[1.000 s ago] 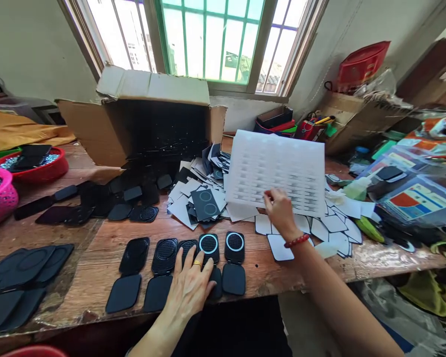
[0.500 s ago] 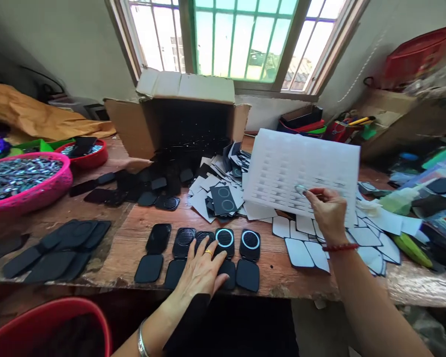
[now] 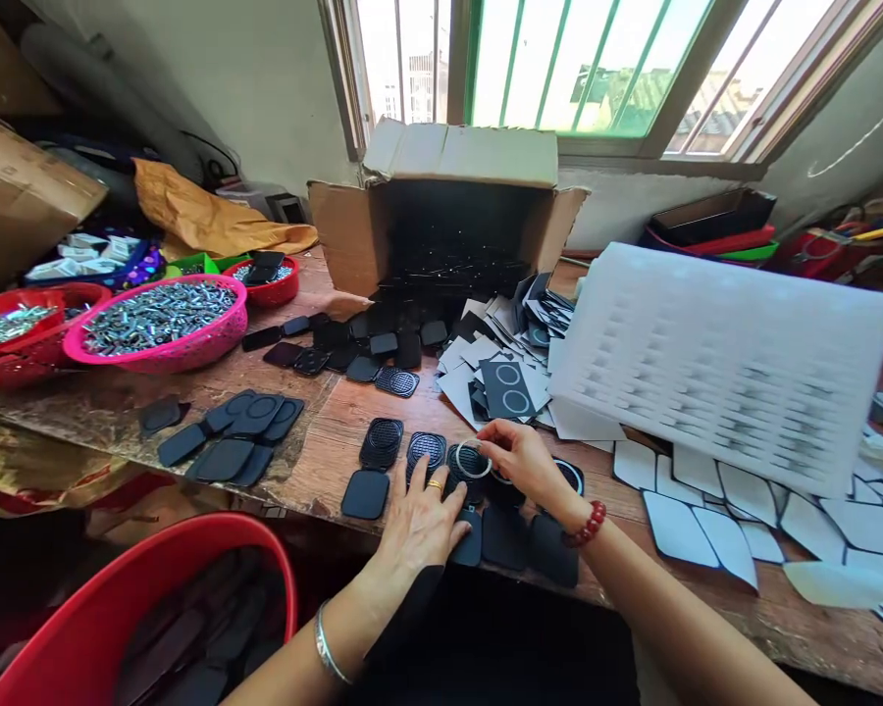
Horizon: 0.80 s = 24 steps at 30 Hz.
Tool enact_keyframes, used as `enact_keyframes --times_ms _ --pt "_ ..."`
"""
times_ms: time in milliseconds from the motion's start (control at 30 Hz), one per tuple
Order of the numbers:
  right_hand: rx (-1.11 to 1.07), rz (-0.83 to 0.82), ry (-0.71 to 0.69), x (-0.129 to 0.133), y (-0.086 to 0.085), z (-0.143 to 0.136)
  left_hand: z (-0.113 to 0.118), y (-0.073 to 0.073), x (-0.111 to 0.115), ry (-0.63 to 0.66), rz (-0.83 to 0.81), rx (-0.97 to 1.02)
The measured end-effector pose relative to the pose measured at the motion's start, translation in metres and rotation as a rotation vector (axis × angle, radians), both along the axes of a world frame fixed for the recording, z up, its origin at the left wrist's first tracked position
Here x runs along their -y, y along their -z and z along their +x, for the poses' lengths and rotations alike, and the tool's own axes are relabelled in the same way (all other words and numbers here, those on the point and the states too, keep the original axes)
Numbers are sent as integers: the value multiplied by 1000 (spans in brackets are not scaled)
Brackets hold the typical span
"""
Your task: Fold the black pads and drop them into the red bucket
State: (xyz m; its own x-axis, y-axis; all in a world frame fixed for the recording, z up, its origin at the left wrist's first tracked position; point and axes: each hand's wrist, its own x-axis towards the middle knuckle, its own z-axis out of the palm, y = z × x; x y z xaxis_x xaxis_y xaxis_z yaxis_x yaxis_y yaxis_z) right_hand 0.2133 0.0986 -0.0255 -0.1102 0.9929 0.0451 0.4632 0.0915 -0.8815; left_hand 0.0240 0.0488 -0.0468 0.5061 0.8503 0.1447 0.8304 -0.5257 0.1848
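Note:
In a row near the table's front edge stand several open black hinged cases, among them one at the left end (image 3: 381, 443). My left hand (image 3: 421, 515) lies spread over the middle cases, fingers apart, holding nothing. My right hand (image 3: 519, 459) pinches a thin white ring (image 3: 474, 459) between thumb and fingertips, just over the case right of my left fingers. A white ring shows in the rightmost case (image 3: 568, 477), partly behind my right hand. The white sheet (image 3: 721, 343) with rows of faint marks rests at the right.
Pink basket of metal pieces (image 3: 154, 324) at left; red bin (image 3: 265, 549) below the edge. Stacked black pieces (image 3: 225, 459) lie left. An open cardboard box (image 3: 460, 157) stands at the back, loose cards (image 3: 506, 387) before it. White rounded pieces (image 3: 681, 529) lie right.
My right hand has moved left from the white sheet to above the cases, carrying the ring. My left hand stays spread on the cases. The view has turned left.

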Motion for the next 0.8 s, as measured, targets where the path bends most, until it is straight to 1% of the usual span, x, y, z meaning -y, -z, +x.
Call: enact_keyframes --times_ms 133,233,300,433,533,667,800 --pt "125 15 -31 -5 8 -7 0 -14 1 7 -50 -9" --pt "265 58 -36 -6 8 -10 -2 -22 1 23 -81 -12" --pt "364 92 -52 -4 7 -12 -2 -24 0 42 -101 -15" --pt "526 142 -103 5 6 -11 0 -25 -3 95 -133 -44" --pt "612 174 -120 13 6 -9 1 -24 -3 110 -119 -62" --pt "679 203 -139 20 5 -6 2 -22 -2 113 -79 -64" --pt "714 214 -154 21 5 -6 2 -20 -2 127 -89 -56"
